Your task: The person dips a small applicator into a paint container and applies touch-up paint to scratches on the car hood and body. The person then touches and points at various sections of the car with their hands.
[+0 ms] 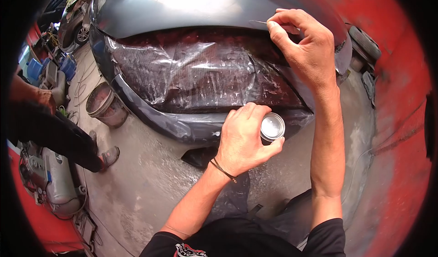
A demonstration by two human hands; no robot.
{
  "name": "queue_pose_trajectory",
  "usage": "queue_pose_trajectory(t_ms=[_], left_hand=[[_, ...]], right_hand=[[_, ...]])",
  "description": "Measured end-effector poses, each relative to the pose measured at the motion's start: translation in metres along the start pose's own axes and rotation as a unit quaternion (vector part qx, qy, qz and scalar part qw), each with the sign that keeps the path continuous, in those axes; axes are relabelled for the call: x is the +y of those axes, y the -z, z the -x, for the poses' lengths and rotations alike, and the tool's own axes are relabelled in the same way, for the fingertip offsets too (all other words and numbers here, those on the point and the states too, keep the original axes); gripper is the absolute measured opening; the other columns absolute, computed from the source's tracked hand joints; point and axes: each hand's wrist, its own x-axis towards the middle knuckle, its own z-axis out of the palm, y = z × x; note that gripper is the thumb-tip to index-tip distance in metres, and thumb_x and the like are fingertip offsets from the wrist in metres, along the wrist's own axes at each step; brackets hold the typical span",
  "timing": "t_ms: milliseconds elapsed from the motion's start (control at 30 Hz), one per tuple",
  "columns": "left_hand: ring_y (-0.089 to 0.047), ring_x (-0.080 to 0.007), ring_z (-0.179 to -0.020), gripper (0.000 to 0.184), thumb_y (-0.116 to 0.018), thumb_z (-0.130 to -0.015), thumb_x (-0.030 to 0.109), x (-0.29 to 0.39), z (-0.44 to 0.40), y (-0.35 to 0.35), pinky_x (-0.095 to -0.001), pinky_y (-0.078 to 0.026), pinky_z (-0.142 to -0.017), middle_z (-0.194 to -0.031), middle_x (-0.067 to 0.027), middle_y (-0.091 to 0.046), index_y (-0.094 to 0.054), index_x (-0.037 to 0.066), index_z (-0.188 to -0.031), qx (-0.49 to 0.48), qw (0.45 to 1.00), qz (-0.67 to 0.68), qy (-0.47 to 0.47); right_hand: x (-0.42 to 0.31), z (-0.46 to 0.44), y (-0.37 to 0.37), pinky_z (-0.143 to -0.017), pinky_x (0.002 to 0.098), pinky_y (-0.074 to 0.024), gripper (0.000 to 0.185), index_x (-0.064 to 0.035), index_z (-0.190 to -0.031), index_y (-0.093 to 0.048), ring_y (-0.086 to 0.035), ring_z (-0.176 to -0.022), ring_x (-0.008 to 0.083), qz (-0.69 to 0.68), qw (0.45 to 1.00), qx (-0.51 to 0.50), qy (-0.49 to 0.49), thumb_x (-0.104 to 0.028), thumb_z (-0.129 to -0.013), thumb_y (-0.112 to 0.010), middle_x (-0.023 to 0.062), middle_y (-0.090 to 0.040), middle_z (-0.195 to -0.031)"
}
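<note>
My left hand [244, 140] holds a small round tin [273, 126] between thumb and fingers, its pale top facing me, in front of the car's lower edge. My right hand [305, 42] is raised at the upper right, thumb and index finger pinching a thin stick or wire [259, 21] whose tip points left, close to the grey car panel [182, 10]. Below that panel, wrinkled plastic film [191, 74] covers a dark reddish opening. A dark bumper-like edge [169, 122] curves under the film.
At the left stands another person [50, 124], a hand and dark trousers showing. A dirty bucket [107, 106] sits on the floor beside the car. A tank [60, 184] lies lower left, with hoses. Red walls [397, 165] and a tyre [365, 42] are at the right.
</note>
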Motion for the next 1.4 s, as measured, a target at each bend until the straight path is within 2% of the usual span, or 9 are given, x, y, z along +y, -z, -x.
queue_pose_trajectory(t_ms=[133,233,333,433,733,1133,1267,1300,1400], left_hand=[[-0.073,-0.0376,-0.100,0.059,-0.094,-0.075,0.030,-0.001,0.000,0.000,-0.0484,-0.055,-0.093,-0.108,-0.0158,-0.073,-0.072,0.003,-0.122,0.004,1.000,0.002,-0.008],[-0.073,-0.0376,-0.101,0.059,-0.094,-0.075,0.030,-0.001,-0.001,0.000,-0.0485,-0.055,-0.093,-0.108,-0.0158,-0.073,-0.071,0.003,-0.122,0.001,1.000,0.000,-0.011],[-0.073,-0.0376,-0.101,0.060,-0.093,-0.075,0.030,-0.001,0.000,0.000,-0.0486,-0.055,-0.093,-0.108,-0.0159,-0.073,-0.071,0.002,-0.123,0.001,1.000,-0.001,-0.010],[-0.072,-0.0377,-0.101,0.060,-0.093,-0.075,0.030,-0.001,0.000,0.001,-0.0487,-0.055,-0.093,-0.108,-0.0160,-0.073,-0.070,0.002,-0.123,0.002,1.000,-0.001,-0.012],[-0.072,-0.0373,-0.101,0.060,-0.093,-0.075,0.031,-0.001,-0.001,0.001,-0.0485,-0.055,-0.092,-0.107,-0.0158,-0.072,-0.070,0.002,-0.123,0.003,1.000,-0.005,-0.016],[-0.072,-0.0381,-0.101,0.060,-0.093,-0.076,0.032,-0.001,0.000,0.001,-0.0488,-0.055,-0.092,-0.108,-0.0160,-0.073,-0.070,0.002,-0.123,0.005,1.000,0.003,-0.012],[-0.072,-0.0386,-0.101,0.059,-0.093,-0.076,0.032,0.000,0.000,0.002,-0.0491,-0.055,-0.092,-0.108,-0.0160,-0.073,-0.071,0.003,-0.123,-0.005,1.000,0.005,-0.007],[-0.072,-0.0386,-0.101,0.059,-0.093,-0.076,0.032,0.000,0.000,0.002,-0.0492,-0.055,-0.092,-0.108,-0.0159,-0.073,-0.071,0.003,-0.123,-0.006,1.000,0.006,-0.003],[-0.072,-0.0387,-0.102,0.059,-0.094,-0.076,0.031,0.002,-0.001,0.001,-0.0492,-0.055,-0.092,-0.109,-0.0159,-0.074,-0.071,0.003,-0.123,-0.004,1.000,-0.005,-0.006]], right_hand=[[0.000,0.002,-0.001,-0.071,0.0318,-0.0603,0.015,-0.0016,-0.104,-0.082,-0.080,-0.090,0.0185,0.007,1.000,0.002,-0.003,-0.015,-0.097,-0.082,0.0081,-0.083,-0.100],[-0.005,0.002,0.003,-0.102,0.0343,-0.0632,0.013,0.0012,-0.107,-0.083,-0.079,-0.120,0.0219,0.014,0.999,-0.028,-0.037,-0.010,-0.099,-0.082,0.0101,-0.084,-0.109],[-0.007,0.001,0.003,-0.103,0.0346,-0.0629,0.013,0.0017,-0.107,-0.083,-0.079,-0.122,0.0225,-0.003,0.998,-0.026,-0.050,-0.009,-0.099,-0.082,0.0106,-0.083,-0.109],[-0.002,0.002,-0.001,-0.078,0.0327,-0.0625,0.015,-0.0005,-0.104,-0.083,-0.082,-0.094,0.0204,0.004,1.000,-0.002,-0.016,-0.013,-0.096,-0.083,0.0112,-0.083,-0.104],[-0.001,0.004,-0.001,-0.091,0.0332,-0.0648,0.014,0.0007,-0.104,-0.083,-0.083,-0.098,0.0218,-0.003,1.000,-0.002,-0.021,-0.010,-0.095,-0.083,0.0146,-0.083,-0.108],[-0.002,0.003,-0.002,-0.089,0.0334,-0.0649,0.013,0.0007,-0.104,-0.082,-0.083,-0.098,0.0217,-0.017,1.000,0.002,-0.024,-0.009,-0.095,-0.083,0.0142,-0.082,-0.105],[-0.008,0.003,0.004,-0.088,0.0351,-0.0648,0.011,0.0003,-0.102,-0.081,-0.083,-0.106,0.0279,0.013,0.999,0.029,0.011,-0.008,-0.095,-0.083,0.0150,-0.081,-0.100],[-0.014,0.005,0.008,-0.089,0.0364,-0.0643,0.011,0.0003,-0.101,-0.080,-0.082,-0.111,0.0308,0.021,0.999,0.042,0.005,-0.008,-0.095,-0.083,0.0157,-0.081,-0.100],[-0.017,0.027,0.027,-0.091,0.0373,-0.0642,0.008,0.0008,-0.099,-0.079,-0.082,-0.114,0.0313,0.002,0.997,0.071,-0.035,-0.005,-0.095,-0.082,0.0145,-0.081,-0.099]])
